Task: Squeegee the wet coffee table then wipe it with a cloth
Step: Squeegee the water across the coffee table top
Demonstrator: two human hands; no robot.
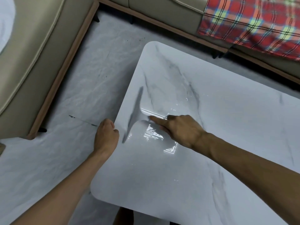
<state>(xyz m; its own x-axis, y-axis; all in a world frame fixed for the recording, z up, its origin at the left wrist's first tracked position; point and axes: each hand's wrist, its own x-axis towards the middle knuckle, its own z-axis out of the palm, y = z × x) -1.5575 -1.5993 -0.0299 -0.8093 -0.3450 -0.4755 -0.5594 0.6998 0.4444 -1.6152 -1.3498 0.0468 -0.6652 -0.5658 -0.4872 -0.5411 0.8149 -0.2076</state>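
Gripping the squeegee (135, 114), the right hand (180, 130) points its near-to-far blade leftward; left hand (106, 137) curled at the coffee table (211, 151) edge, grip unclear.

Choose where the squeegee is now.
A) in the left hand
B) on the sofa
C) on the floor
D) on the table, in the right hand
D: the right hand grips the squeegee on the table, while the left hand is beside the table's edge and holds no tool.
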